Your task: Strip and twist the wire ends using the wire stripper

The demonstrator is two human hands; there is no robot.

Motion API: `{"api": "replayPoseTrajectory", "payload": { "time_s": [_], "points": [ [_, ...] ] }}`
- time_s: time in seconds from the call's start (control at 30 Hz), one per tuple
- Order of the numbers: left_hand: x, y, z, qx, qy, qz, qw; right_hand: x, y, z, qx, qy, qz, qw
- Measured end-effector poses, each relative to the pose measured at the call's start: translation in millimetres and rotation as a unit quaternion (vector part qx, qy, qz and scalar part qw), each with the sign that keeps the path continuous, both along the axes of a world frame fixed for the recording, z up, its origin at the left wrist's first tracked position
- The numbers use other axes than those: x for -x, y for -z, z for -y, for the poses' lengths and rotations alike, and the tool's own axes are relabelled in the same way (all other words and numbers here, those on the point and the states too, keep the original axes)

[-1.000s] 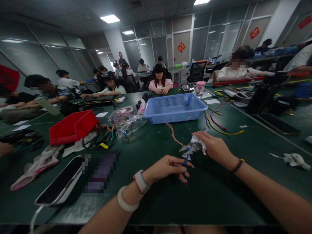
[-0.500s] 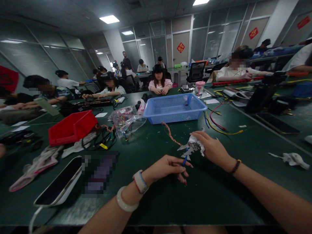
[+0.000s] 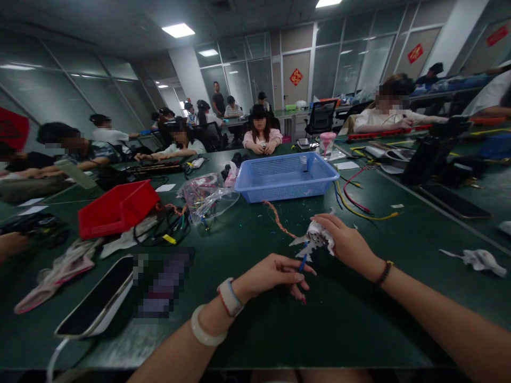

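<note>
In the head view, my left hand [image 3: 285, 274] pinches a short blue wire [image 3: 303, 261] between thumb and fingers. Crumpled white material wraps a tool that looks like a wire stripper [image 3: 317, 236], gripped by my right hand [image 3: 341, 239]. Its two grey jaws point left and meet the upper end of the blue wire; whether they bite into it I cannot tell. A twisted bare copper strand [image 3: 279, 221] runs along the table from near the blue basket towards the jaws. Its near end is hidden behind them.
Beyond my hands stands a blue mesh basket [image 3: 287, 189]. Leftward are a red bin [image 3: 120, 210], a clear bag of wires [image 3: 207, 197], gloves [image 3: 59, 276] and a charging phone-like device [image 3: 98, 298]. Loose coloured wires [image 3: 359, 202] lie right, with a crumpled white scrap [image 3: 481, 261]. People sit around.
My hands, the blue wire and the tool keep nearly the same place. In the background a standing person has shifted to the right. At the left edge another person's hand reaches further in.
</note>
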State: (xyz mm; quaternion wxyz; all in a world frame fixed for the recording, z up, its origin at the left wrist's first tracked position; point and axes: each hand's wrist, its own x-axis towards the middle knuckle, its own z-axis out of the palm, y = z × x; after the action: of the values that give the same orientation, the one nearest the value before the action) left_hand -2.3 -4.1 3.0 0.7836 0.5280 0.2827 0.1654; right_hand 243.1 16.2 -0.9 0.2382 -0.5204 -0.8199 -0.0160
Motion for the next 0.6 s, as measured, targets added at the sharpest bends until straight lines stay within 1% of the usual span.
{"api": "replayPoseTrajectory", "payload": {
  "time_s": [0.33, 0.47, 0.6],
  "points": [
    [-0.7, -1.1, 1.3, 0.012, -0.001, 0.017, 1.000, 2.3, -1.3, 0.9, 0.004, -0.016, 0.007, 1.000],
    [-0.2, -0.5, 0.3, 0.005, 0.004, 0.016, 1.000, 2.4, -2.4, 1.9, -0.003, -0.002, 0.002, 1.000],
    [0.2, -0.4, 0.3, -0.001, 0.003, 0.005, 1.000, 2.0, -5.2, 3.2, -0.013, 0.008, 0.031, 0.999]
  ]
}}
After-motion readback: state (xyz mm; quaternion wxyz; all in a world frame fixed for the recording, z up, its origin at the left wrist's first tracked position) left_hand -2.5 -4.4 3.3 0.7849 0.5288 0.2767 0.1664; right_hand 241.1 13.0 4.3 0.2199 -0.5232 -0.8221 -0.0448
